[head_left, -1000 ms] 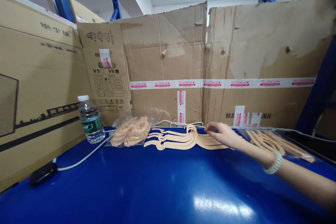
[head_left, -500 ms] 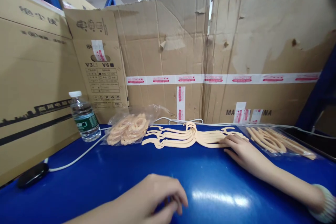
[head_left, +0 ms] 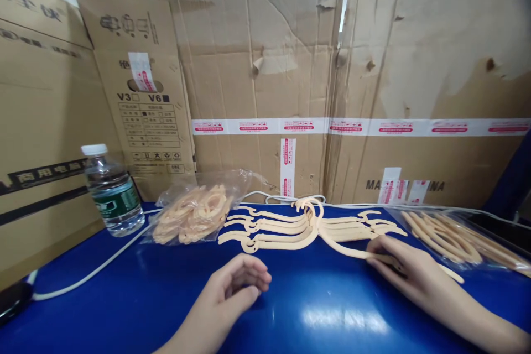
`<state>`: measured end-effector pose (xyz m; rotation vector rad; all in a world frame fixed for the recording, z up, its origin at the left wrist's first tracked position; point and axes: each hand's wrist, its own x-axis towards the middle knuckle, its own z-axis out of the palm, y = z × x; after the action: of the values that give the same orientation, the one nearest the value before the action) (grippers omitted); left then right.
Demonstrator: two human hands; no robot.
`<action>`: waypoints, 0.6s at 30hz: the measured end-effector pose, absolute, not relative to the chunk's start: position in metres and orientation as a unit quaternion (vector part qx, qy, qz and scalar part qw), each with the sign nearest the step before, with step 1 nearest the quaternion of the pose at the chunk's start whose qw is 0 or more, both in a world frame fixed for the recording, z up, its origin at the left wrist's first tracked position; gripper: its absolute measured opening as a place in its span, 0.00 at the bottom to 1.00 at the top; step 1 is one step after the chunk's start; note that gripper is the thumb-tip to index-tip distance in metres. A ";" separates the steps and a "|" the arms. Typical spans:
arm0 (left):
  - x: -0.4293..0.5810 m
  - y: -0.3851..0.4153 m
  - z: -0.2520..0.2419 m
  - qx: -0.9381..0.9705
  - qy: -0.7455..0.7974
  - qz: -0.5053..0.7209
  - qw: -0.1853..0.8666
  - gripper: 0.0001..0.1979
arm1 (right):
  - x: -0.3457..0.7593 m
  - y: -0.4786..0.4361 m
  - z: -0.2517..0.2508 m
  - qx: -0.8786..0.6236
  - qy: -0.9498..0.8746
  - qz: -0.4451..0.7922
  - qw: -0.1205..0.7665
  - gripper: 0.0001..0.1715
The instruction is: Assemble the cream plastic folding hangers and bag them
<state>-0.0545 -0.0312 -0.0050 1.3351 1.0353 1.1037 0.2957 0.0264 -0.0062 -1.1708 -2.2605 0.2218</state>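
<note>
Several cream plastic hangers [head_left: 282, 240] lie in a row across the far side of the blue table, their hooks bunched at the centre. My right hand [head_left: 400, 268] is closed on the right arm of the nearest hanger [head_left: 344, 249]; that arm is pulled toward me, apart from the others, and its tip shows beyond my wrist. My left hand [head_left: 236, 287] hovers in front of the row, left of centre. Its fingers are loosely bent, the thumb is apart from them, and nothing shows in it.
A clear bag of cream plastic parts [head_left: 193, 213] lies at left, another bag with long curved pieces [head_left: 448, 235] at right. A water bottle [head_left: 114, 193], a white cable [head_left: 103, 263] and a black device [head_left: 14, 301] are at left. Cardboard walls [head_left: 257, 77] enclose the blue table [head_left: 298, 298].
My right hand has taken hold of the nearest hanger's right arm and drawn it toward me. My left hand has moved forward and turned its palm inward. The view has shifted slightly.
</note>
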 end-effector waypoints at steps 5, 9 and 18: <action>-0.056 -0.026 -0.004 0.365 0.471 0.543 0.592 0.20 | 0.298 0.022 -0.007 -0.423 -0.819 0.071 0.382 0.10; -0.049 -0.031 0.007 0.291 0.483 0.586 0.582 0.33 | 0.304 0.025 -0.017 -0.437 -0.790 0.054 0.426 0.12; -0.047 -0.037 -0.010 0.536 0.451 0.510 0.499 0.39 | 0.278 -0.004 -0.016 -0.409 -0.835 0.058 0.365 0.10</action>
<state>-0.0475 -0.0373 -0.0103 1.2975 1.0906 1.2337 0.2783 -0.0043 -0.0158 -1.0516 -2.1466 0.1501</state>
